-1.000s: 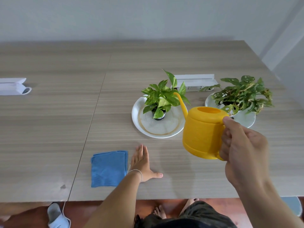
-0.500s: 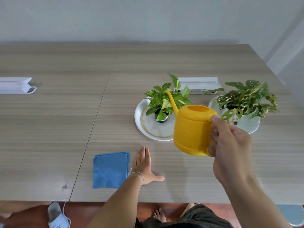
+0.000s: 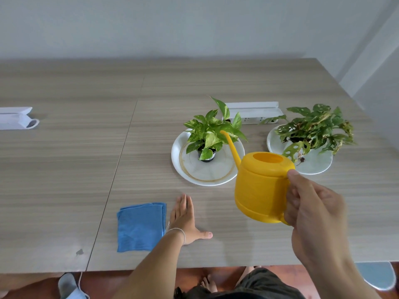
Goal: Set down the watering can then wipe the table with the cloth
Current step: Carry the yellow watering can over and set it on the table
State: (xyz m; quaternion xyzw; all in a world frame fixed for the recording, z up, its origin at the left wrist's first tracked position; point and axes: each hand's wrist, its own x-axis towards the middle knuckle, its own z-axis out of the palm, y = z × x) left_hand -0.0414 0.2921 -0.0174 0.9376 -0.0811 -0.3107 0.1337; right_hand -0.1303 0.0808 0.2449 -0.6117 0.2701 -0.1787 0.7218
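My right hand [image 3: 311, 214] grips the handle of a yellow watering can [image 3: 260, 186], held in the air above the table [image 3: 64, 169]. Its thin spout points up and left toward the leaves of a small potted plant [image 3: 210, 134]. A folded blue cloth [image 3: 140, 226] lies flat near the table's front edge. My left hand [image 3: 185, 221] rests palm down on the table just right of the cloth, fingers together and thumb out, holding nothing.
The small plant stands on a white plate [image 3: 190, 169]. A second leafy plant [image 3: 313, 130] sits on another white plate [image 3: 315, 165] to the right. A white power strip [image 3: 254, 114] lies behind them, and a white object [image 3: 17, 117] at far left. The front edge runs close to my body.
The watering can has shifted a little left and then back lower to the right, its spout staying over the small plant. My left hand has stayed flat beside the cloth.
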